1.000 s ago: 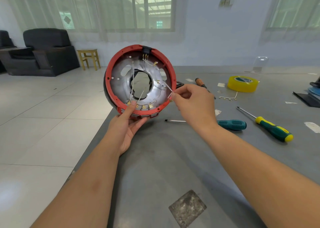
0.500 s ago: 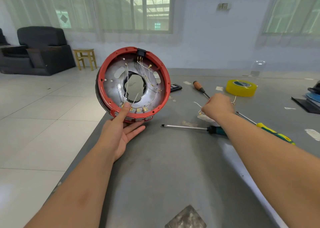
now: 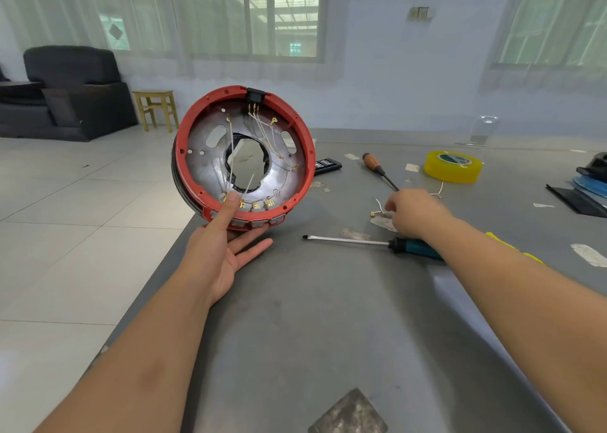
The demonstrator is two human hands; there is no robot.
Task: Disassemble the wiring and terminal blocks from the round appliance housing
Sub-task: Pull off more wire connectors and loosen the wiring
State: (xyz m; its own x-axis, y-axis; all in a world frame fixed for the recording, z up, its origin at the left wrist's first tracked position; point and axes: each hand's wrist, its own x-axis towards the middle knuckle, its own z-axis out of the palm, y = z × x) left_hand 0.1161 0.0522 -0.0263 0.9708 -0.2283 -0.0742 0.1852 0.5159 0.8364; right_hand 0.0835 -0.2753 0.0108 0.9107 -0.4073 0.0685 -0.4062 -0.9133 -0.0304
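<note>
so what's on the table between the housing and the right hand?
Head view: only bare grey table between housing and right hand; the flathead screwdriver lies nearer the camera.

Yellow-handled screwdriver (image 3: 512,247) mostly behind the right forearm (teal screwdriver (image 3: 414,246) handle too), right fingertips hidden.
</note>
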